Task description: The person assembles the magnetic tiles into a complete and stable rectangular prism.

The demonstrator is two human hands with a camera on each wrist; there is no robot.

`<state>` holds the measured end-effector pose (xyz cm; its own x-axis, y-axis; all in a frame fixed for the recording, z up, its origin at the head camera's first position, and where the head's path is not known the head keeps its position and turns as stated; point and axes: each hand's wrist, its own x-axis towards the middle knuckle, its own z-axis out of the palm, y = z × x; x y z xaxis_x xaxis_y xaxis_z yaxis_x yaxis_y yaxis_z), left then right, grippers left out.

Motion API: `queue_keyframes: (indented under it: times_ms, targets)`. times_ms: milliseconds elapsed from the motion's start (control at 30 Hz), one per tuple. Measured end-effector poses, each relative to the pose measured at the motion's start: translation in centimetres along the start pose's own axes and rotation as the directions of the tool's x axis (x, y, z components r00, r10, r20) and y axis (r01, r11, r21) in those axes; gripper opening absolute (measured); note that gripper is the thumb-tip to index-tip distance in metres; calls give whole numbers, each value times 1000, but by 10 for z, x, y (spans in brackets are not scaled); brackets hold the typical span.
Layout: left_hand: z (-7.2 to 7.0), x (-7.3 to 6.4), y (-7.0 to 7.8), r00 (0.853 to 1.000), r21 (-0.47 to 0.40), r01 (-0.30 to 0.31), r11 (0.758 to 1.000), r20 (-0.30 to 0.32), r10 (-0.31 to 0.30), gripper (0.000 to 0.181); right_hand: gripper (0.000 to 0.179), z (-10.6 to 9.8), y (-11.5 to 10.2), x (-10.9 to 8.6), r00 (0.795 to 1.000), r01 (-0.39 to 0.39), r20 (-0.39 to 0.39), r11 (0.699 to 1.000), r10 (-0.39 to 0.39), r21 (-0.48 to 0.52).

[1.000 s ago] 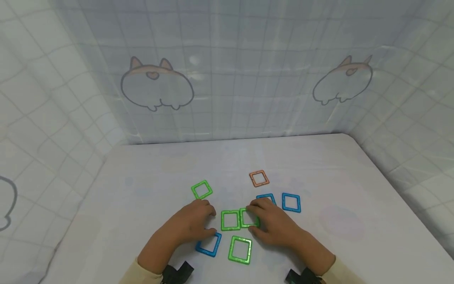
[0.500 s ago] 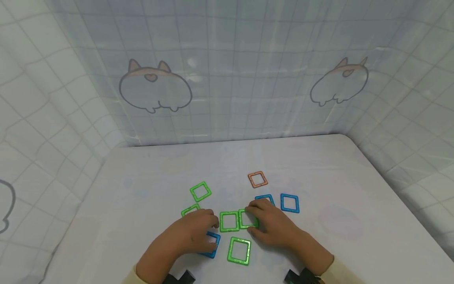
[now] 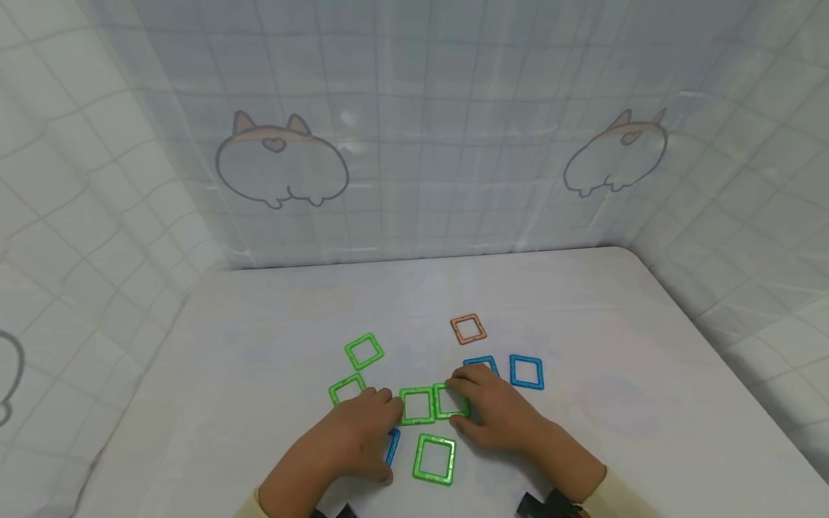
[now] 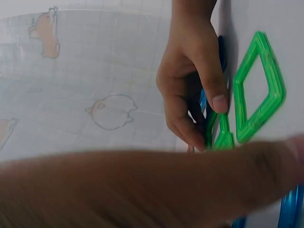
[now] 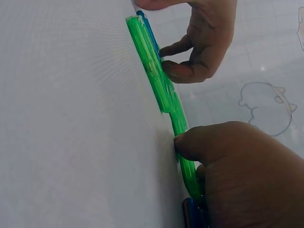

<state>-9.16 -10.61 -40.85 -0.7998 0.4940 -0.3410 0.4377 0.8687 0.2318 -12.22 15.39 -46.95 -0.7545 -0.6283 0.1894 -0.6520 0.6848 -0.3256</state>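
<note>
Two green square frame-shaped magnetic tiles lie edge to edge between the hands. My right hand point(image 3: 495, 406) grips the right tile point(image 3: 451, 415), thumb on its near edge and fingers at its far edge; the right wrist view shows the thumb pressed on this green tile point(image 5: 178, 116). My left hand point(image 3: 356, 435) spreads over a blue tile point(image 3: 392, 447), which it mostly hides. Its fingertips are right at the outer edge of the left green tile point(image 3: 417, 422), and its thumb is held apart near the blue tile's near edge.
Closer to me is another green tile point(image 3: 432, 478). Two green tiles, one upper point(image 3: 355, 357) and one lower point(image 3: 334, 393), lie beyond my left hand. Past my right hand are an orange tile point(image 3: 471, 339), a blue tile point(image 3: 540, 374) and a partly covered blue tile point(image 3: 480, 359).
My left hand has drawn back off a green tile at the left and shifted toward the joined pair, covering more of the blue tile. My right hand stays at its tile.
</note>
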Motion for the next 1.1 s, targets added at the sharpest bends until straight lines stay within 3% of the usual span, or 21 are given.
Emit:
queue_keyframes:
  times_ms: [133,333,600,867,1100]
  targets:
    - [-1,0,0,998,-2,59,998,17,-59,70,50,0,0,1,1000,3,9,1000,-3,2]
    - [-3,2,1,994,-20,109,994,23,-109,61,50,-2,1,2,1000,0,13,1000,0,-13]
    - [-5,3,-5,998,-72,55,996,-31,-58,48,48,-5,1,2,1000,-7,14,1000,7,5]
    - [-5,2,-9,996,-120,11,993,-86,-22,46,49,-6,-1,1,999,-18,28,1000,17,6]
    - [-5,3,-10,993,-160,33,987,-107,-50,45,49,-7,-2,0,999,-24,39,1000,23,13]
